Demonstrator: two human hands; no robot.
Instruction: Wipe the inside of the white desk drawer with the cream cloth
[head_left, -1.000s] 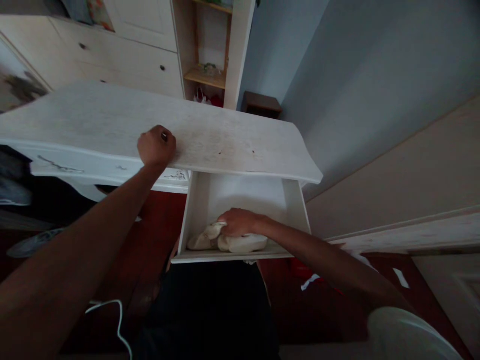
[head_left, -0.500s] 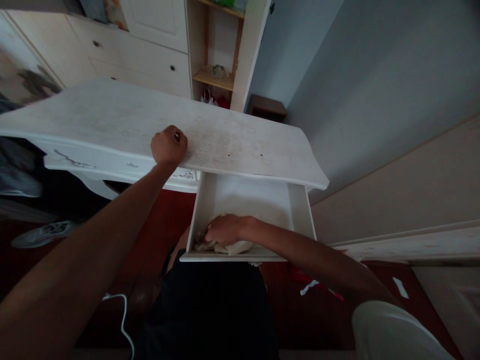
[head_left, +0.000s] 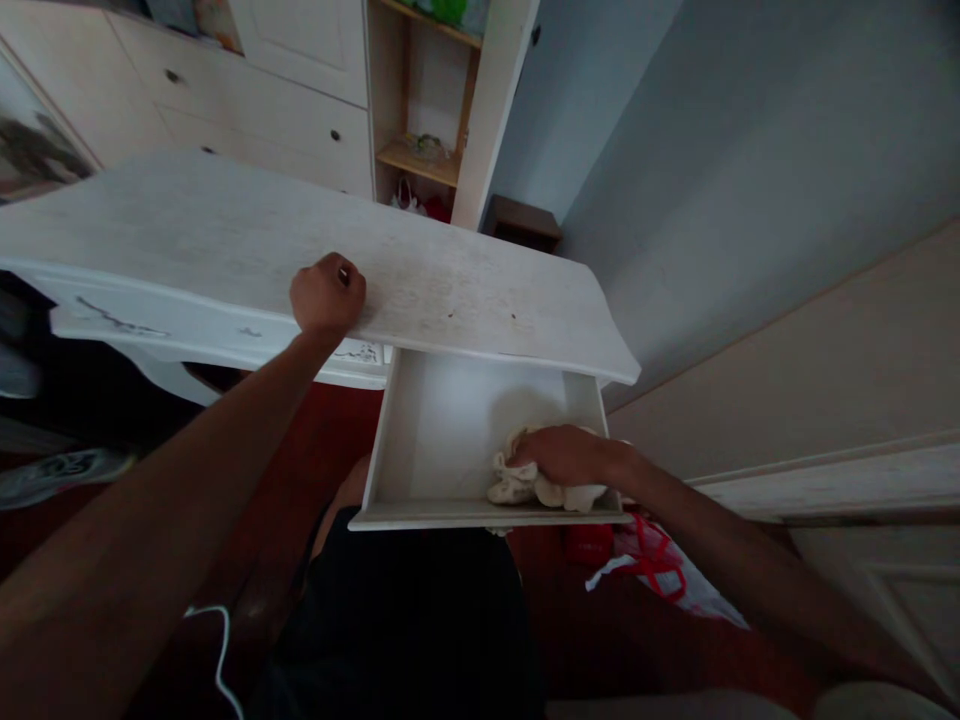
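Note:
My right hand (head_left: 562, 455) is closed on a crumpled cream cloth (head_left: 514, 488) inside a pulled-out white drawer (head_left: 431, 425). The cloth lies in the drawer's front right part, against the bottom near the front panel. My left hand (head_left: 328, 292) is curled into a fist and rests on the white desk top (head_left: 450, 270) near its front edge, left of the drawer. A dark gap shows through its curled fingers, and I see nothing held there. Grey-brown smudges mark the desk top.
Behind the desk stand a white cabinet (head_left: 277, 110) and an open door (head_left: 499, 110) beside shelves. A grey wall (head_left: 750, 170) rises at the right. Plastic bags (head_left: 690, 575) lie on the dark red floor (head_left: 622, 660), and a white cable (head_left: 223, 640) hangs at lower left.
My right hand has moved the cloth from the drawer's front left corner to its front right part. My left fist stays on the desk top. The view has shifted slightly.

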